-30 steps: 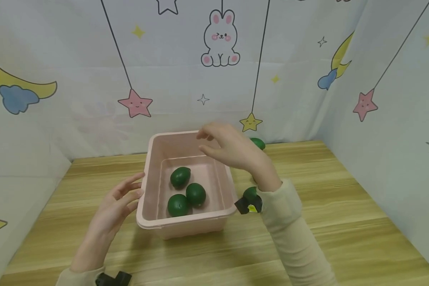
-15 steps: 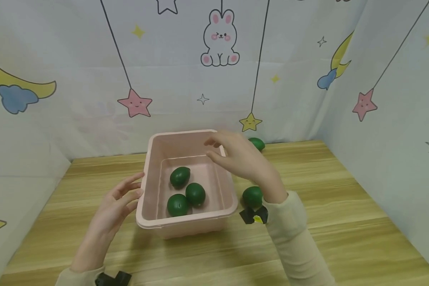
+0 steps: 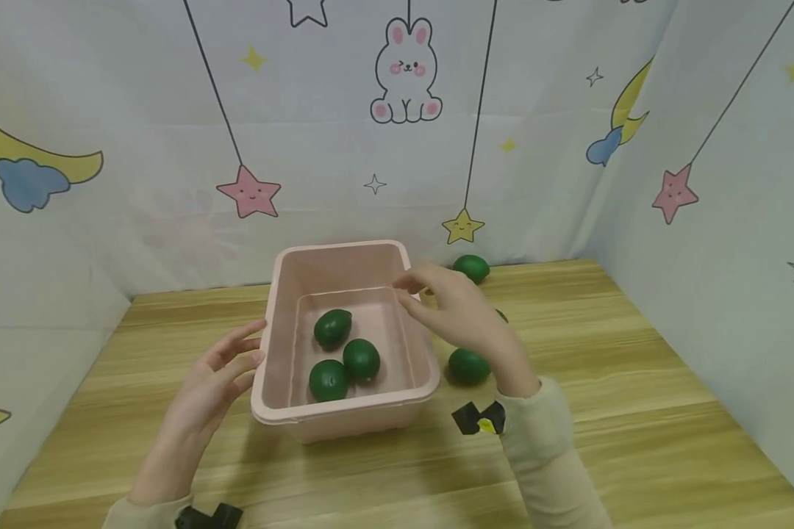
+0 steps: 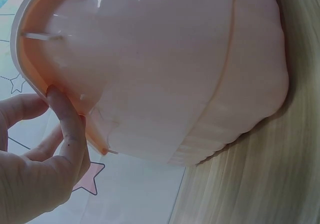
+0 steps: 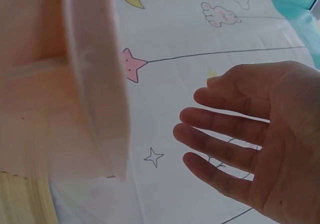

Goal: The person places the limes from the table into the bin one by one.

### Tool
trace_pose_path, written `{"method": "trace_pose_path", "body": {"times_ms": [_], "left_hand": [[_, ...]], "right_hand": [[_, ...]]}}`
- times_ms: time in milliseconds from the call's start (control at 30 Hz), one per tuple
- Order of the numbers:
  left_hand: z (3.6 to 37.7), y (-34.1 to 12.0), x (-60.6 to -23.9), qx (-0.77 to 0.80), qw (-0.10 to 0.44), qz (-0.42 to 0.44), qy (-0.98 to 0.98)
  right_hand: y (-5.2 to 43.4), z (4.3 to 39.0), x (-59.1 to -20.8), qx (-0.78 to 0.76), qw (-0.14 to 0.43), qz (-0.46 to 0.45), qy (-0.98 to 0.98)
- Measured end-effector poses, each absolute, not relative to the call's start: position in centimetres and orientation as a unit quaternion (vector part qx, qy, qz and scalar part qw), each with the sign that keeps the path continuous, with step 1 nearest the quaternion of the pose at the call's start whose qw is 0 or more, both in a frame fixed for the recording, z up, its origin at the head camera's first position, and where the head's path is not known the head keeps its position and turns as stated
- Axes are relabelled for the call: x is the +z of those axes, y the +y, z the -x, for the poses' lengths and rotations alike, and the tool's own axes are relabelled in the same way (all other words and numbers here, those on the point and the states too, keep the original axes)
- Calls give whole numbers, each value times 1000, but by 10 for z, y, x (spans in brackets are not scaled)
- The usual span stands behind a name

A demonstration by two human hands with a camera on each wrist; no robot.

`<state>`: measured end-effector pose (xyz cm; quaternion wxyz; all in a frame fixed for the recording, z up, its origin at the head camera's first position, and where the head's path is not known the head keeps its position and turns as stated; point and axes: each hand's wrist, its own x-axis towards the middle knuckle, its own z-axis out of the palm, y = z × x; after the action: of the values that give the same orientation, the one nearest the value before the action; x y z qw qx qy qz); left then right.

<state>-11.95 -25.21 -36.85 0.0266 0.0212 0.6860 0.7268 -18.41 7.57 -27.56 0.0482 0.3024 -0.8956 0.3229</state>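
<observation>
While left hand touches pink bin, three green fruits inside.

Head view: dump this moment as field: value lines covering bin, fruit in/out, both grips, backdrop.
container: pink bin, open-topped, on wood-grain table
fruit inside: three, green; rear one, middle one, front one
fruit outside: at least three, green, right of bin; far one, near one, another mostly hidden behind right arm
left grip: fingertips at bin's left rim
right grip: holding nothing, beside right rim
backdrop: white cloth, printed stars, moons, rabbit
</observation>
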Motion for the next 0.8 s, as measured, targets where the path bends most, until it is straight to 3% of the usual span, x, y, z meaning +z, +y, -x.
{"method": "trace_pose_path", "body": {"times_ms": [800], "left_hand": [[119, -252, -369, 728, 32, -17, 685]], "right_hand": [[95, 182, -318, 367, 52, -274, -887]]}}
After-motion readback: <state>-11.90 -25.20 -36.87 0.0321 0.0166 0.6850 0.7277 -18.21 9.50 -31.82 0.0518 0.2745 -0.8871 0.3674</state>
